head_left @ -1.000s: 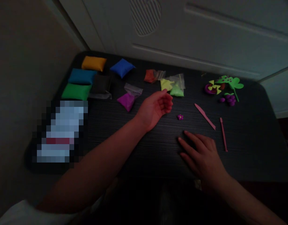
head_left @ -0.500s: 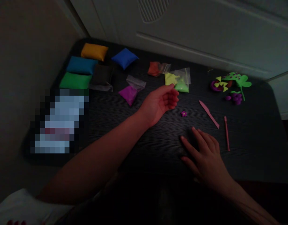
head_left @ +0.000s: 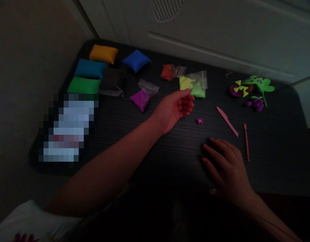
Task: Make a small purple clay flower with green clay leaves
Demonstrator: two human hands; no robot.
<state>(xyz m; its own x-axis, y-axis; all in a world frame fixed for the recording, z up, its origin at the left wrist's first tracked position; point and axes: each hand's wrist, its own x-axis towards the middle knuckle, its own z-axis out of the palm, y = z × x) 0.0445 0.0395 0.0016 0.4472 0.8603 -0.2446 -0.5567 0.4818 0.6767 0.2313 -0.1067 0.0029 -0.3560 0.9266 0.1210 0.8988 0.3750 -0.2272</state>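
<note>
My left hand [head_left: 173,109] rests on its side on the dark table, palm facing right and fingers loosely curled around nothing. Its thumb lies in front of a clear zip bag with yellow clay [head_left: 186,83] and one with light green clay [head_left: 198,90]. A tiny purple clay flower [head_left: 200,121] with a yellow centre sits to the right of this hand. Palm down, my right hand [head_left: 226,164] has its fingers spread near the table's front, empty as far as I can see. Beyond it lie a pink clay knife [head_left: 227,121] and a thin pink modelling stick [head_left: 247,142].
Purple [head_left: 141,99] and orange-red [head_left: 167,72] clay bags lie beyond my left arm. Blue [head_left: 136,61], yellow-orange [head_left: 103,54], teal [head_left: 90,68], green [head_left: 83,85] and black [head_left: 112,80] packs sit farther left, above a blurred-out screen [head_left: 71,124]. Clay figures [head_left: 255,92] stand at the far right.
My right hand has drawn back a little to the right, away from the flower, its fingers closer together. My left hand stays put; the whole view has shifted slightly.
</note>
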